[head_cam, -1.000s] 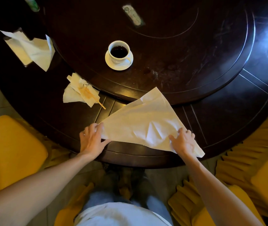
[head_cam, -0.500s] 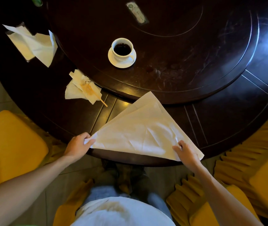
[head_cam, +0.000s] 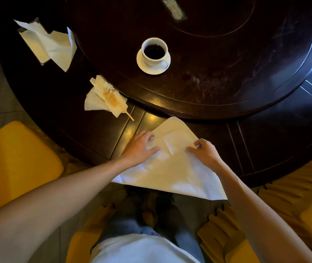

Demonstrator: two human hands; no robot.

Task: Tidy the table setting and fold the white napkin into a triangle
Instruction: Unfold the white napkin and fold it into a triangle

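Observation:
The white napkin (head_cam: 170, 173) lies as a triangle at the near edge of the dark round table (head_cam: 87, 133). Its tip points away from me and its long base hangs a little over the rim. My left hand (head_cam: 139, 148) rests on the napkin's upper left edge, fingers spread and thumb lying across the cloth. My right hand (head_cam: 205, 154) is on the upper right edge, with curled fingers and thumb pinching the cloth. A small crease shows between the two hands.
A white cup of dark coffee on a saucer (head_cam: 153, 56) stands on the raised turntable (head_cam: 227, 76). A stained crumpled tissue with a wooden stick (head_cam: 105, 97) lies to the left. More white paper (head_cam: 50, 44) is at the far left. Yellow chairs (head_cam: 14, 164) flank me.
Both hands have left the napkin's two base corners and moved inward and up to its upper edges. The camera view has shifted closer.

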